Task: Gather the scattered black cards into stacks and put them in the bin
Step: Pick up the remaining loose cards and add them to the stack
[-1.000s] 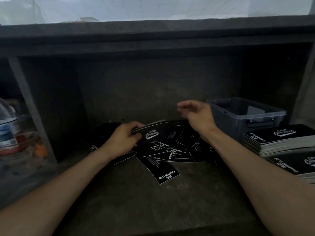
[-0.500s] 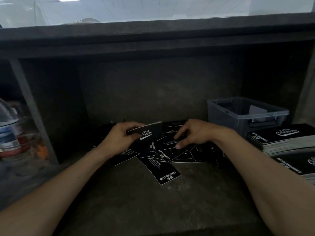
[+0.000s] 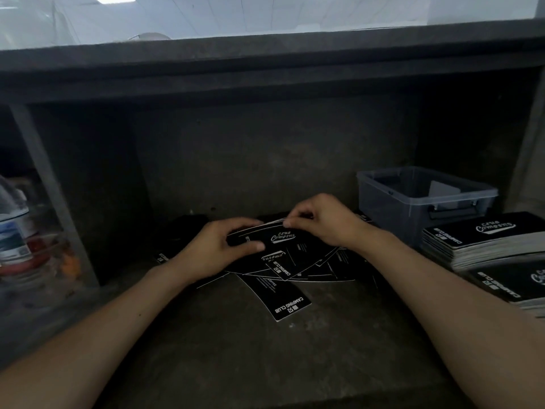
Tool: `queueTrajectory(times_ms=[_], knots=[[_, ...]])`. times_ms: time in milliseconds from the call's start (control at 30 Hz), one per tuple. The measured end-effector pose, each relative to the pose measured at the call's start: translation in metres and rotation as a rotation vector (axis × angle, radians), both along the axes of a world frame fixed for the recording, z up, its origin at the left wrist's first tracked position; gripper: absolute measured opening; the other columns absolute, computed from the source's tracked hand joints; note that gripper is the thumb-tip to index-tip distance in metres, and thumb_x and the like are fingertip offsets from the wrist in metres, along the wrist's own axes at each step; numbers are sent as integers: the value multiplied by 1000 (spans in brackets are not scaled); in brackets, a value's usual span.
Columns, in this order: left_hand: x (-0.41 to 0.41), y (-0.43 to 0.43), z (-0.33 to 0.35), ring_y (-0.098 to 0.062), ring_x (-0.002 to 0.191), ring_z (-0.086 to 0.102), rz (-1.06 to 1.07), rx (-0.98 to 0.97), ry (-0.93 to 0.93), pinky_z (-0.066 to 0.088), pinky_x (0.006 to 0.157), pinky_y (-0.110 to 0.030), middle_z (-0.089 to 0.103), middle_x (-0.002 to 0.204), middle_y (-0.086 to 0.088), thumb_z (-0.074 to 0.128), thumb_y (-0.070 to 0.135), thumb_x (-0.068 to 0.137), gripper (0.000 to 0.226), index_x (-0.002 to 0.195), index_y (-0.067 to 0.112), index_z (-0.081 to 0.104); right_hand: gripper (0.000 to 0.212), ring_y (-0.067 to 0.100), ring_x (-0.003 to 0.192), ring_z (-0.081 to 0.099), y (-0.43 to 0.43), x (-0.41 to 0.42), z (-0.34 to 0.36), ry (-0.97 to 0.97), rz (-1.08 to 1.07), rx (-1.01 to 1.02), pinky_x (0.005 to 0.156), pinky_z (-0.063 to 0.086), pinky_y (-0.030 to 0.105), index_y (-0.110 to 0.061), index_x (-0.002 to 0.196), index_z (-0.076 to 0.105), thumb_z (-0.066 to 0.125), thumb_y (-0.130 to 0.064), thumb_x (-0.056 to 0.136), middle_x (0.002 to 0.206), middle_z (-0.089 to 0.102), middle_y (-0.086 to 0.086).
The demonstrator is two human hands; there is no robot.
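I am working inside a low recess of rough grey concrete. Its shelf point(image 3: 265, 364) runs from the grip towards me, and a dark back wall point(image 3: 265, 160) stands just beyond the grip. A thick slab point(image 3: 265, 72) roofs the recess above the hands, and over it I see a pale ceiling point(image 3: 265, 13).

My left hand point(image 3: 218, 249) grips a held stack point(image 3: 274, 236) of black cards, thumb on top and fingers curled under. My right hand point(image 3: 321, 222) pinches the far edge of that same stack between thumb and fingertips. Both hands are closed on it.

The scattered cards point(image 3: 312, 261) lie fanned and overlapping on the shelf directly beneath the grip. One single card point(image 3: 283, 299) juts out of the fan towards me.

To the right of the grip, near the back wall, stands the clear bin point(image 3: 418, 202), open at the top, with a pale sheet leaning inside. Nearer me than the bin, two finished stacks point(image 3: 483, 240) of the same cards sit against the right edge of the view.

To the left of the grip a grey upright point(image 3: 53, 196) bounds the recess. Past it a plastic bottle point(image 3: 14, 228) stands among blurred clutter.

Between my forearms, on my side of the single card, the grey surface shows as far as the shelf's front edge.
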State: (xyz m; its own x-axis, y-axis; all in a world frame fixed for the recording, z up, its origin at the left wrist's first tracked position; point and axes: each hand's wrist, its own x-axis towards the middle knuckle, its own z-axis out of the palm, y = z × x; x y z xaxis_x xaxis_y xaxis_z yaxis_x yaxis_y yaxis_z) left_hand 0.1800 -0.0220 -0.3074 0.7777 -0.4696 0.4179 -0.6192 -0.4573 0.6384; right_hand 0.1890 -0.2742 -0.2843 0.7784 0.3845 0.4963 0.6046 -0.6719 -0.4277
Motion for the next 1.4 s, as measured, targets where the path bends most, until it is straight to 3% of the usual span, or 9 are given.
queueTrajectory(times_ms=[133, 267, 433, 567, 733, 867, 1033, 1200, 1400], knots=[[4, 0, 0, -13, 96, 73, 59, -31, -77, 58, 87, -29, 77, 103, 2, 73, 9, 89, 26, 115, 15, 73, 12, 2, 74, 66, 7, 2, -4, -9, -24, 132, 73, 51, 21, -20, 85, 76, 72, -31, 86, 80, 73, -9], [5, 2, 3, -1, 88, 72, 123, -111, -35, 56, 74, -16, 76, 105, 0, 69, -4, 89, 32, 116, 13, 71, 32, 4, 78, 64, -8, 5, 1, 65, -321, 40, 74, 51, 25, -30, 82, 70, 79, -57, 67, 78, 67, -15], [7, 4, 2, -3, 85, 72, 192, -124, 20, 57, 74, -17, 77, 103, 1, 60, -9, 88, 40, 110, 23, 72, 74, 13, 106, 59, -5, 0, -6, 373, -381, -201, 91, 47, 25, -26, 118, 65, 85, -60, 55, 110, 62, -7], [8, 4, 1, -2, 90, 71, 194, -127, 36, 54, 77, -18, 77, 99, 7, 58, -7, 88, 45, 103, 32, 73, 58, 12, 106, 59, -10, -2, 5, 373, -352, -214, 87, 46, 21, -25, 124, 64, 83, -31, 70, 124, 63, -3], [10, 6, 2, 12, 100, 65, 169, -128, -13, 48, 91, -7, 73, 112, 10, 58, -14, 88, 50, 117, 24, 71, 62, 12, 104, 59, -11, -6, 6, 375, -403, -288, 81, 43, 20, -20, 119, 67, 85, -45, 66, 118, 63, -5], [13, 7, 1, 13, 101, 63, 180, -131, -16, 47, 92, -6, 71, 115, 8, 59, -17, 85, 53, 121, 21, 69, 40, 11, 88, 62, -17, -7, 13, 311, -474, -320, 75, 49, 21, -24, 103, 73, 86, -30, 66, 103, 70, -5], [14, 5, 1, 9, 89, 68, 194, -277, 47, 52, 77, -8, 73, 106, 5, 56, -16, 89, 47, 114, 22, 70, 12, 18, 87, 66, -38, -20, 34, -48, -680, -122, 72, 51, 26, -31, 83, 77, 70, -24, 76, 89, 73, -4], [10, 0, 2, 1, 88, 71, 92, -291, 147, 53, 74, -11, 76, 102, 0, 48, -15, 91, 46, 109, 21, 70, 18, -3, 67, 57, -17, -25, 26, 198, -213, 7, 66, 41, 11, -26, 93, 78, 77, -14, 79, 74, 67, -11], [5, -4, -6, -5, 97, 72, -5, -115, 52, 57, 83, -18, 77, 104, 7, 75, 9, 88, 29, 110, 27, 73, 23, 6, 71, 63, 4, -16, 13, 58, -242, 139, 70, 46, 18, -22, 81, 74, 89, -24, 64, 75, 69, -7]])
